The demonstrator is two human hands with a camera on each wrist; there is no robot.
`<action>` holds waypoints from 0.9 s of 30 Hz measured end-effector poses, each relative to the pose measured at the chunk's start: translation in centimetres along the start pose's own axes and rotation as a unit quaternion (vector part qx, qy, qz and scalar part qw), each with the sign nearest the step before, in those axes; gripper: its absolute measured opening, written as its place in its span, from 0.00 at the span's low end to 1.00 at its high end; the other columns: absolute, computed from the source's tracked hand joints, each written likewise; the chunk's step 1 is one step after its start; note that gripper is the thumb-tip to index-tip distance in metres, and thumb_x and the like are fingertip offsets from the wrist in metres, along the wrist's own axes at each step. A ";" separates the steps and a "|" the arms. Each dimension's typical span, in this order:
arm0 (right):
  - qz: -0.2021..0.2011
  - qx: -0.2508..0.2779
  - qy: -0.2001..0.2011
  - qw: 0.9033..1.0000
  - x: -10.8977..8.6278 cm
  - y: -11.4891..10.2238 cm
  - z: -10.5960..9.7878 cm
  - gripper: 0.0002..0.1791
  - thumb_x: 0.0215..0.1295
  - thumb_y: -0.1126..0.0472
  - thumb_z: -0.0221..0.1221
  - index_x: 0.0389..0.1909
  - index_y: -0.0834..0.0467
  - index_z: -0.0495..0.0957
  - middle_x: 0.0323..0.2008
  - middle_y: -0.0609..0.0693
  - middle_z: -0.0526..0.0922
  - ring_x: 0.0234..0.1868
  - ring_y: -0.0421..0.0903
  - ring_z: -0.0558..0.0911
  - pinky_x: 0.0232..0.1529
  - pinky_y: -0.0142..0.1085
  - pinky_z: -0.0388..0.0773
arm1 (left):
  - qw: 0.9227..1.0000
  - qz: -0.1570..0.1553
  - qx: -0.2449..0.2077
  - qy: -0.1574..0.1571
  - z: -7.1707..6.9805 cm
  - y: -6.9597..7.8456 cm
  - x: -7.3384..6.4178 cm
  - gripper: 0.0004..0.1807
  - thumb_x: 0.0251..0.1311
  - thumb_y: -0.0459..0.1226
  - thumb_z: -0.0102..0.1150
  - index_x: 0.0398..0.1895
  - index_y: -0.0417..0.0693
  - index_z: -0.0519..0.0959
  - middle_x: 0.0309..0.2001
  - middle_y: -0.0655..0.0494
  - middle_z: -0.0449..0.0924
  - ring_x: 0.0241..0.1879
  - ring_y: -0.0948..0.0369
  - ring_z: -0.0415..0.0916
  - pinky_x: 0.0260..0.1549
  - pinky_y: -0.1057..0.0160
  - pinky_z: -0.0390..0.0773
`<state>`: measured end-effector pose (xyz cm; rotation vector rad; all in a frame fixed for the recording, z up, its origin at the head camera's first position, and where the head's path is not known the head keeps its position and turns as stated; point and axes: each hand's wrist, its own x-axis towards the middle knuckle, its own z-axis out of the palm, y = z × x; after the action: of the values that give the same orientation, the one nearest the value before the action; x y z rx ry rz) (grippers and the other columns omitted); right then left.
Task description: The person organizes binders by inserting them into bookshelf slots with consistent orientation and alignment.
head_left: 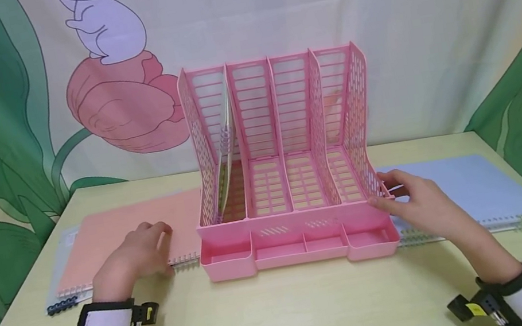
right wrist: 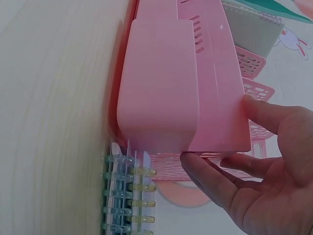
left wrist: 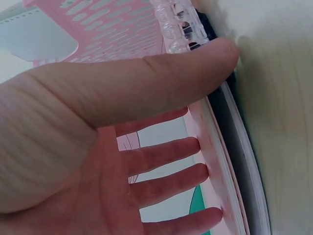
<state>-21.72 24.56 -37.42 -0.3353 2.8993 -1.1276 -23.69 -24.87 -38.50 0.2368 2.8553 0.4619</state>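
Observation:
A pink file rack [head_left: 226, 232] with upright dividers and small front trays stands mid-table. In its leftmost slot leans a spiral notebook [head_left: 226, 160]. My right hand [head_left: 417, 202] grips the rack's front right corner, thumb on the front panel and fingers curled at the side. On the left lies a pink spiral notebook [head_left: 110, 227], on top of a notebook with a dark spiral [head_left: 62, 306]. Over its bound edge is my left hand [head_left: 136, 258]; the left wrist view shows straight, spread fingertips touching the cover and the thumb across the spiral.
Blue spiral notebooks [head_left: 465, 191] lie stacked on the right, with teal and yellow rings [right wrist: 142, 203] in the right wrist view. The pale wooden table [head_left: 288, 315] extends in front. A printed curtain [head_left: 254, 7] hangs behind.

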 end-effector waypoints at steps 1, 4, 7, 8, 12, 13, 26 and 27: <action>0.000 0.000 0.000 1.000 0.0 0.0 0.0 0.41 0.70 0.41 0.63 0.72 0.66 0.67 0.62 0.63 0.77 0.59 0.62 0.78 0.52 0.56 0.82 | 1.000 0.001 0.001 0.001 0.0 0.0 0.0 0.46 0.41 0.32 0.82 0.66 0.33 0.69 0.62 0.27 0.66 0.57 0.34 0.67 0.56 0.31 0.70; 0.000 0.001 0.001 1.000 0.0 0.0 0.0 0.41 0.70 0.41 0.63 0.71 0.66 0.67 0.62 0.63 0.77 0.59 0.62 0.78 0.52 0.56 0.81 | 1.000 0.003 0.013 0.002 0.1 0.1 0.0 0.46 0.42 0.33 0.82 0.67 0.31 0.69 0.61 0.28 0.67 0.56 0.34 0.68 0.57 0.31 0.70; 0.000 0.001 0.001 1.000 0.0 0.0 0.0 0.40 0.70 0.41 0.63 0.71 0.66 0.67 0.62 0.63 0.77 0.59 0.62 0.78 0.52 0.56 0.81 | 1.000 0.003 0.028 -0.001 0.0 0.3 0.1 0.44 0.43 0.34 0.82 0.64 0.28 0.70 0.56 0.30 0.71 0.53 0.37 0.70 0.57 0.35 0.72; 0.000 0.000 0.001 1.000 0.0 0.0 0.0 0.40 0.70 0.41 0.63 0.71 0.66 0.67 0.62 0.63 0.77 0.59 0.62 0.78 0.52 0.56 0.81 | 0.999 0.002 0.032 -0.003 0.0 0.3 0.1 0.42 0.44 0.35 0.82 0.62 0.27 0.70 0.54 0.32 0.72 0.51 0.39 0.71 0.56 0.36 0.73; 0.002 -0.001 0.000 1.000 0.0 0.0 0.0 0.41 0.70 0.41 0.63 0.72 0.66 0.67 0.62 0.63 0.77 0.59 0.62 0.78 0.52 0.56 0.81 | 0.999 0.001 0.036 -0.012 -0.2 0.4 0.3 0.35 0.46 0.35 0.81 0.54 0.28 0.73 0.45 0.40 0.74 0.44 0.44 0.72 0.52 0.42 0.76; 0.003 -0.001 0.000 1.000 0.0 0.0 0.0 0.41 0.70 0.41 0.63 0.72 0.66 0.67 0.62 0.63 0.77 0.60 0.62 0.78 0.52 0.56 0.81 | 0.999 0.002 0.035 -0.014 -0.2 0.4 0.3 0.33 0.47 0.35 0.80 0.52 0.29 0.73 0.43 0.41 0.73 0.43 0.45 0.72 0.51 0.43 0.77; 0.006 -0.004 0.000 1.000 0.0 -0.1 0.0 0.41 0.70 0.41 0.63 0.72 0.66 0.66 0.61 0.64 0.77 0.59 0.62 0.78 0.52 0.56 0.81 | 0.998 0.018 0.046 -0.043 -0.8 0.7 -0.2 0.16 0.59 0.32 0.71 0.44 0.34 0.74 0.38 0.45 0.71 0.39 0.48 0.70 0.40 0.50 0.74; 0.007 -0.005 0.000 1.000 0.0 -0.1 0.0 0.41 0.70 0.41 0.63 0.72 0.66 0.66 0.61 0.64 0.77 0.59 0.62 0.78 0.52 0.56 0.81 | 0.998 0.021 0.050 -0.043 -0.8 0.7 -0.3 0.16 0.59 0.32 0.70 0.43 0.34 0.74 0.38 0.45 0.71 0.39 0.48 0.69 0.40 0.50 0.74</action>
<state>-21.68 24.46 -37.32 -0.3158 2.9033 -1.1120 -23.57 -24.54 -37.47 0.3269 2.7959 0.3101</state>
